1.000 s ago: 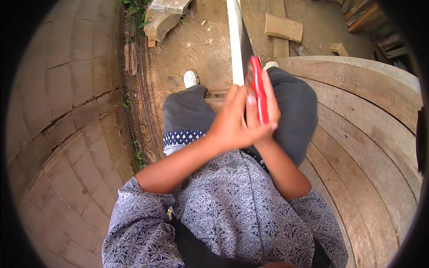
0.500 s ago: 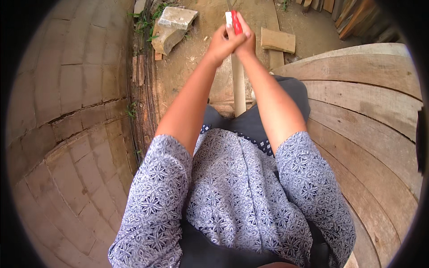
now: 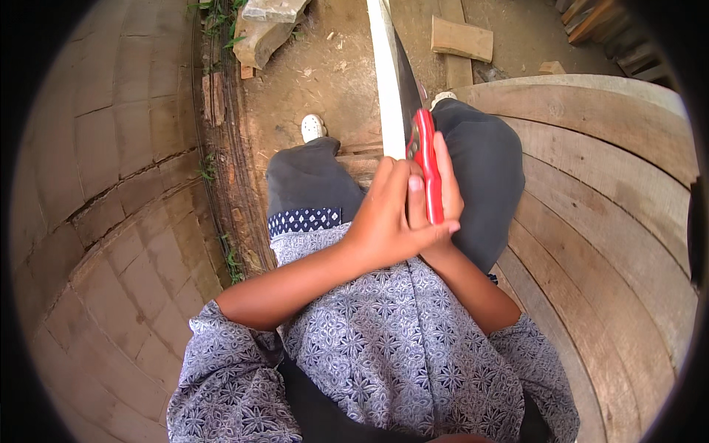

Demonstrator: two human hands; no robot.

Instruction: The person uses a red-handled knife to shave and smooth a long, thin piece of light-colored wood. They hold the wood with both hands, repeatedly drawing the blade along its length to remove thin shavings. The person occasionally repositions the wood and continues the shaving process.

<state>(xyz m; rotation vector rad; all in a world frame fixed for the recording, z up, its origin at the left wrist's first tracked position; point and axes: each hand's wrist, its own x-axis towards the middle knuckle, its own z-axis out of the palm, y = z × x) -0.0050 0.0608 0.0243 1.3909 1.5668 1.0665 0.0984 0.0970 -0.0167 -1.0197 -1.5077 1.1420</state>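
Note:
A handsaw with a red handle point(image 3: 428, 166) is held close in front of my body, its dark blade point(image 3: 405, 83) pointing away from me. My right hand point(image 3: 448, 193) grips the handle, with fingers along its right side. From the left, my left hand point(image 3: 378, 218) closes on the same handle, its thumb crossing the lower end. Just left of the blade runs a long pale strip of wood point(image 3: 388, 81); its near end meets the left hand's knuckles. The blade's teeth cannot be made out, and the palms are hidden.
Wide planks point(image 3: 591, 162) are stacked along my right. On the left stands a block wall point(image 3: 125, 184), with thin rods point(image 3: 221, 177) at its foot. Ahead lie stone blocks point(image 3: 258, 40) and a short board point(image 3: 461, 38). My white shoe point(image 3: 313, 128) rests on the dirt.
Both hands have come back from far ahead toward my body, bringing the red handle with them. My elbows are now bent, and more of the saw blade shows.

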